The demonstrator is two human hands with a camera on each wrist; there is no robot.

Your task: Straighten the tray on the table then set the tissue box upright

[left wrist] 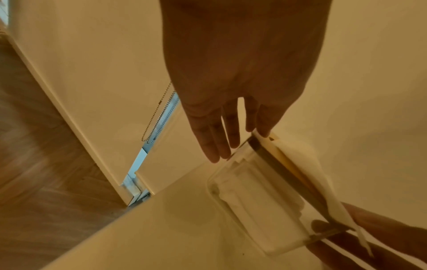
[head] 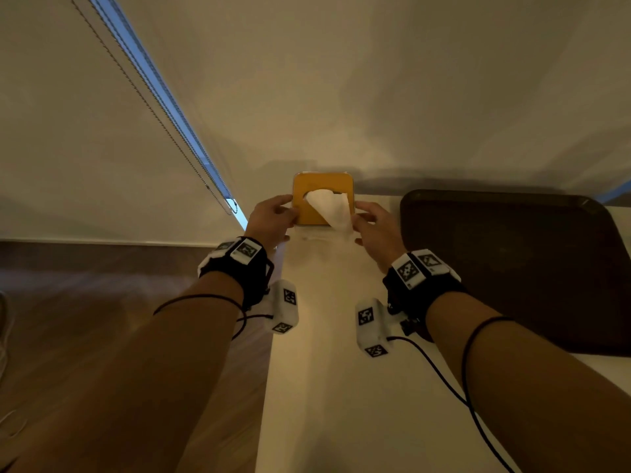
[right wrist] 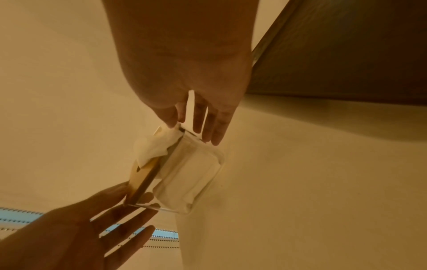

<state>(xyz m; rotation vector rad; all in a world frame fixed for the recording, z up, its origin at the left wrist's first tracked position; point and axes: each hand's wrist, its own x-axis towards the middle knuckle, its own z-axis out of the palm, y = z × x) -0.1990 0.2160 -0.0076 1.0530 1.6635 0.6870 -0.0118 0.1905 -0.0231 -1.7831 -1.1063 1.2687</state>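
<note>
Head view, frame centre: your left hand (head: 273,216) and right hand (head: 374,221), fingers nearly straight, flank the tissue box (head: 322,199) lying sideways; tray (head: 512,268) looks squared. Next, tip the box upright.

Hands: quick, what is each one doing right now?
Left hand: open, straight fingers against the left side of the tissue box.
Right hand: open, fingers against the box's right side.

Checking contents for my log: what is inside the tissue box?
Through the tissue box's clear wall, a folded white stack shows; one tissue sticks out of the orange lid. How many remain is hidden.
</note>
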